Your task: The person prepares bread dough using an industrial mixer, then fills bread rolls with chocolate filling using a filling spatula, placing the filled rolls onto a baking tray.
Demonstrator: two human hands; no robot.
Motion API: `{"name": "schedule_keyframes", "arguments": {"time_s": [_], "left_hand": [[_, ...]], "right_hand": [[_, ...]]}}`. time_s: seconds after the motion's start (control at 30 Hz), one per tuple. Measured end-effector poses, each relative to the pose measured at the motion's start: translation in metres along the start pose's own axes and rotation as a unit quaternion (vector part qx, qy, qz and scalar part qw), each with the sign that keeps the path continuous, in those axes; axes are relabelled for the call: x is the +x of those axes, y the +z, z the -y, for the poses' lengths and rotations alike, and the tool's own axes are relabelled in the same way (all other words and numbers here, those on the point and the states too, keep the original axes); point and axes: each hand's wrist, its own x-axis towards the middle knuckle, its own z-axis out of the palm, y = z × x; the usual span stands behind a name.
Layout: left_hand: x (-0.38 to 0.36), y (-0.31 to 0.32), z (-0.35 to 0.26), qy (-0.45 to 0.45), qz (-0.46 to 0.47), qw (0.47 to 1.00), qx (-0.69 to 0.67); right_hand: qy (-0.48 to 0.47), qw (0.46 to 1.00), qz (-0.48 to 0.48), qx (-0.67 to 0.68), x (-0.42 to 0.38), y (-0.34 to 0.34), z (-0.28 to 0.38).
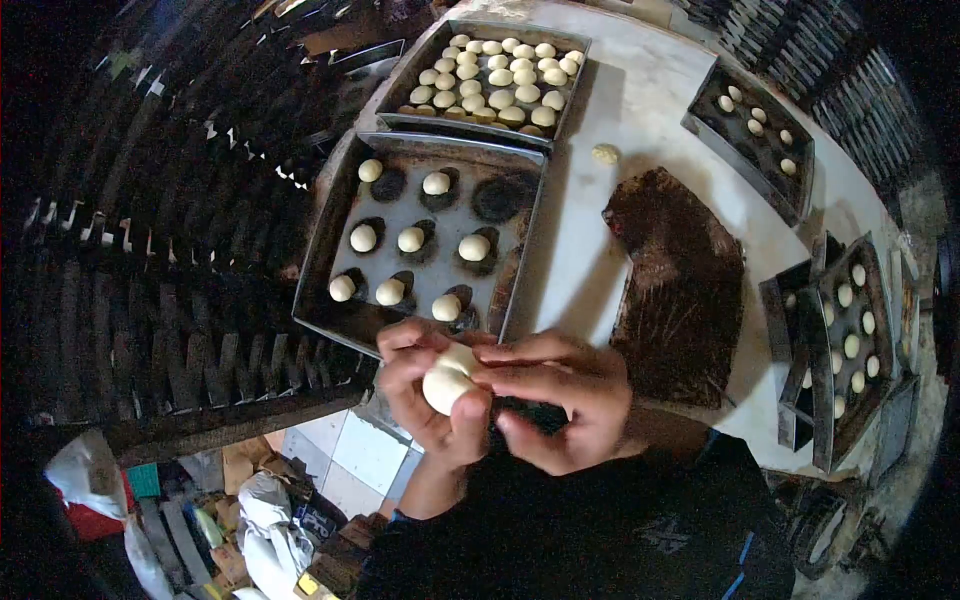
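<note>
A pale, smooth dough ball (445, 388) is held up in front of my chest between both hands. My left hand (425, 410) curls around it from the left, thumb below and fingers above. From the right, the fingertips of my right hand (570, 395) pinch its edge, where a fold shows. Just beyond the hands lies a worn metal tray (440, 205) with several dough balls spaced apart on dark round marks. Behind it, another tray (395, 112) is crowded with smaller-spaced dough balls.
On the pale tabletop (570, 250) lie a dark brown sheet (680, 285) and a small dough lump (605, 153). More trays with dough balls stand at the far right (720, 120) and stacked at the right (825, 390). Dark slatted racks line the left; bags (265, 520) lie on the floor.
</note>
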Motion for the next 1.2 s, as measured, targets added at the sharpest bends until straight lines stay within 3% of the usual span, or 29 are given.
{"name": "schedule_keyframes", "arguments": {"time_s": [0.03, 0.07, 0.13, 0.2, 0.27, 0.3, 0.33, 0.4, 0.47, 0.5, 0.53, 0.57, 0.6, 0.63, 0.67, 0.73, 0.77, 0.83, 0.87, 0.9, 0.93, 0.97, 1.0, 1.07, 1.1, 1.2], "left_hand": [[0.008, -0.011, 0.0, 0.02, 0.066, 0.988, 0.139], [0.012, -0.006, 0.002, 0.017, 0.066, 0.988, 0.142], [0.018, 0.011, 0.007, -0.05, -0.003, 0.999, 0.006], [0.039, 0.01, 0.026, -0.076, 0.085, 0.987, -0.109], [0.066, -0.009, 0.045, -0.083, 0.239, 0.967, -0.037], [0.065, -0.007, 0.061, -0.076, 0.202, 0.973, -0.087], [0.07, -0.013, 0.076, -0.065, 0.189, 0.972, -0.123], [0.076, -0.038, 0.081, -0.229, 0.142, 0.962, 0.039], [0.078, -0.063, 0.11, -0.349, 0.131, 0.915, 0.157], [0.083, -0.076, 0.129, -0.231, 0.211, 0.94, 0.135], [0.067, -0.094, 0.154, -0.073, 0.235, 0.94, 0.237], [0.058, -0.109, 0.172, -0.302, 0.234, 0.918, 0.106], [0.051, -0.121, 0.187, -0.509, 0.219, 0.832, -0.031], [0.043, -0.13, 0.202, -0.512, 0.219, 0.83, -0.04], [0.035, -0.137, 0.217, -0.461, 0.278, 0.841, -0.043], [0.036, -0.145, 0.228, -0.348, 0.387, 0.853, -0.046], [0.046, -0.151, 0.226, -0.346, 0.384, 0.854, -0.052], [0.094, -0.158, 0.197, -0.456, 0.502, 0.735, -0.001], [0.103, -0.166, 0.196, -0.453, 0.5, 0.738, -0.005], [0.11, -0.175, 0.196, -0.438, 0.44, 0.784, 0.027], [0.116, -0.186, 0.197, -0.42, 0.376, 0.824, 0.06], [0.126, -0.199, 0.203, -0.416, 0.341, 0.842, 0.031], [0.134, -0.204, 0.198, -0.394, 0.259, 0.882, 0.0], [0.147, -0.227, 0.205, -0.4, 0.185, 0.897, 0.01], [0.155, -0.236, 0.208, -0.417, 0.148, 0.897, -0.006], [0.172, -0.233, 0.213, -0.45, 0.081, 0.89, 0.002]], "right_hand": [[-0.044, 0.996, 0.018, -0.07, 0.004, -0.003, -0.005], [-0.086, 0.986, 0.035, -0.14, 0.006, -0.005, -0.01], [-0.1, 0.992, -0.016, -0.079, 0.006, -0.004, -0.027], [-0.113, 0.991, -0.068, -0.024, 0.003, 0.004, -0.044], [0.052, 0.987, -0.055, 0.138, -0.001, 0.017, -0.061], [0.046, 0.993, -0.073, 0.083, 0.003, 0.028, -0.071], [0.123, 0.991, -0.022, 0.052, 0.011, 0.029, -0.073], [0.094, 0.984, 0.053, -0.141, 0.029, 0.034, -0.093], [0.16, 0.969, -0.023, -0.185, 0.035, 0.049, -0.102], [0.154, 0.965, -0.044, -0.208, 0.039, 0.057, -0.107], [0.161, 0.961, -0.04, -0.219, 0.047, 0.067, -0.11], [0.11, 0.957, 0.016, -0.269, 0.058, 0.08, -0.115], [0.058, 0.945, 0.075, -0.314, 0.069, 0.093, -0.12], [0.014, 0.937, 0.125, -0.327, 0.062, 0.105, -0.147], [0.025, 0.941, 0.147, -0.304, 0.045, 0.114, -0.17], [0.208, 0.93, 0.15, -0.261, 0.048, 0.117, -0.175], [0.208, 0.928, 0.155, -0.266, 0.047, 0.113, -0.185], [0.15, 0.94, 0.128, -0.278, 0.046, 0.1, -0.218], [0.234, 0.932, 0.047, -0.272, 0.055, 0.097, -0.23], [0.313, 0.912, -0.034, -0.262, 0.065, 0.091, -0.245], [0.257, 0.895, -0.08, -0.356, 0.072, 0.08, -0.27], [0.254, 0.878, -0.015, -0.406, 0.066, 0.057, -0.305], [0.248, 0.879, -0.016, -0.408, 0.048, 0.052, -0.325], [0.156, 0.81, 0.121, -0.553, 0.028, 0.044, -0.357], [0.218, 0.824, 0.176, -0.492, 0.031, 0.041, -0.359], [0.194, 0.812, 0.17, -0.524, 0.028, 0.041, -0.36]]}}
